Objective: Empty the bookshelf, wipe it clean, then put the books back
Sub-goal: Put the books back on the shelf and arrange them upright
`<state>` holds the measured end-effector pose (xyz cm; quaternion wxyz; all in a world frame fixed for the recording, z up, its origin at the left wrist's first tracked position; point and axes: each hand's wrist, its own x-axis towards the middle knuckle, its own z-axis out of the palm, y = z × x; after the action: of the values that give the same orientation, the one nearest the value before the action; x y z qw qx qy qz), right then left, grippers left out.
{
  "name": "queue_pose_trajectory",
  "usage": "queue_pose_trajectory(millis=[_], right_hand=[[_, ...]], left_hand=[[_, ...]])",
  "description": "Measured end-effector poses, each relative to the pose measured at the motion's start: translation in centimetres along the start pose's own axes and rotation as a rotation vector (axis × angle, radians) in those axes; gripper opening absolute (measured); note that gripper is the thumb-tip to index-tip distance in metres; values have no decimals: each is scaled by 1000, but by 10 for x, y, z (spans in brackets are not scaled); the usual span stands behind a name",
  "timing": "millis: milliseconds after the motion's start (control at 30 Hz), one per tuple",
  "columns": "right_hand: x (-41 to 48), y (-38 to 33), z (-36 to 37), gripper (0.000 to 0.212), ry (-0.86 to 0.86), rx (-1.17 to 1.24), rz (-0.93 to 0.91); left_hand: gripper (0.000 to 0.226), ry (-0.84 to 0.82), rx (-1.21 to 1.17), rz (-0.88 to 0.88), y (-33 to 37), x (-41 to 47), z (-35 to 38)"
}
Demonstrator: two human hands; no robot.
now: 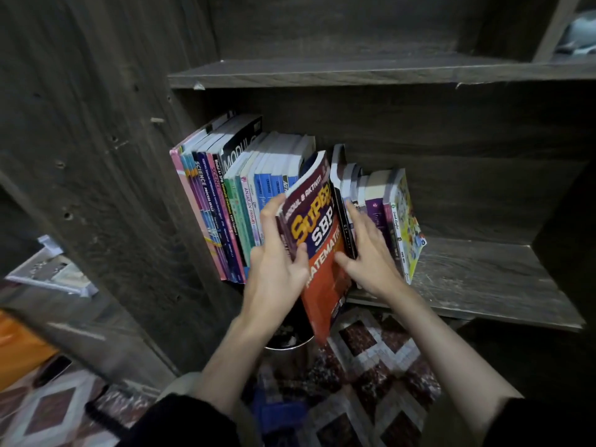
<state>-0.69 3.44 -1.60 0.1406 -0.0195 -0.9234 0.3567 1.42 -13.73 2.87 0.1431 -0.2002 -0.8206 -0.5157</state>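
Observation:
A dark wooden bookshelf [483,282] holds a row of upright books [225,201] leaning against its left wall. My left hand [277,262] grips a maroon and orange maths workbook [319,240], thumb on the cover, its lower half sticking out past the shelf's front edge. My right hand [367,259] grips a thin dark book [343,217] beside it, fingers spread against the smaller group of books [396,221] that leans to the right. The workbook stands in the gap between the two groups.
The shelf board to the right of the books is bare wood [490,279]. Another shelf board [354,72] runs above. Below sit a round metal bin [287,343] and a patterned rug [371,366]. White objects [51,272] lie left of the shelf wall.

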Motion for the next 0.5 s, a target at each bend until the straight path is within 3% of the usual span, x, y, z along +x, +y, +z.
queue_pose_trajectory(millis=[167, 300, 500], right_hand=[[3, 2, -9, 94, -103, -12, -34], [4, 1, -10, 106, -148, -76, -28], [7, 6, 7, 88, 37, -143, -59]], left_hand=[[63, -9, 84, -15, 18, -6, -48], [66, 12, 208, -28, 29, -7, -80], [69, 21, 355, -31, 34, -10, -106]])
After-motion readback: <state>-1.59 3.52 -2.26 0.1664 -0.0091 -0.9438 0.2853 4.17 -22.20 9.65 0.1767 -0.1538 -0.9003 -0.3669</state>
